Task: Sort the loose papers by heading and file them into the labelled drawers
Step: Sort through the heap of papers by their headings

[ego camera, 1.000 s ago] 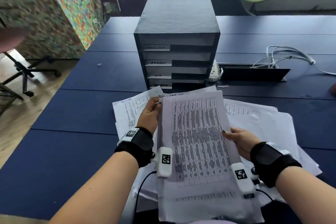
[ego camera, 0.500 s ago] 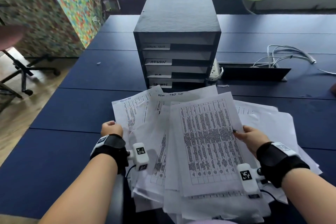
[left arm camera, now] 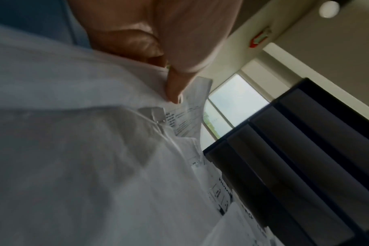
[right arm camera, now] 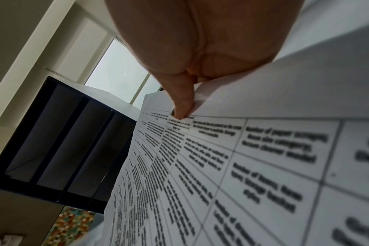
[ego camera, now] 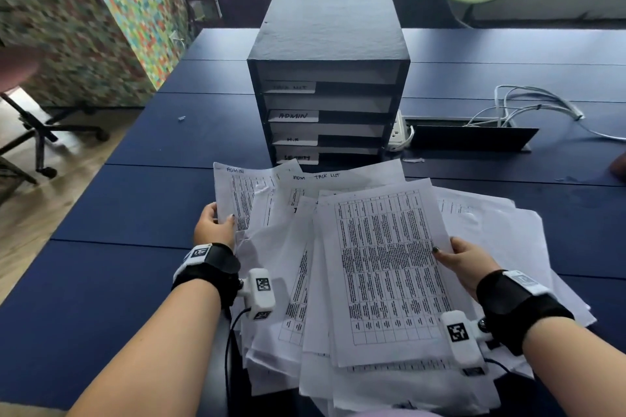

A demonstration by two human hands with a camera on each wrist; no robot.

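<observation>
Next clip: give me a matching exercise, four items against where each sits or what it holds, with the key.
Items:
1. left hand
2. right hand
3. drawer unit
4. white cables

States:
A. stands on the table beyond the papers
B. pinches the sheet headed ADMIN
C. lie at the table's right
D. holds the top table sheet

Pairs: 1-B, 2-D, 3-A, 4-C

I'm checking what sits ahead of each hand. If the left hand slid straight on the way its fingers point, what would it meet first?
Probably nothing soon: the left hand pinches the left edge of the ADMIN sheet and points up the bare table, passing left of the drawer unit. Depth is hard to judge.
</observation>
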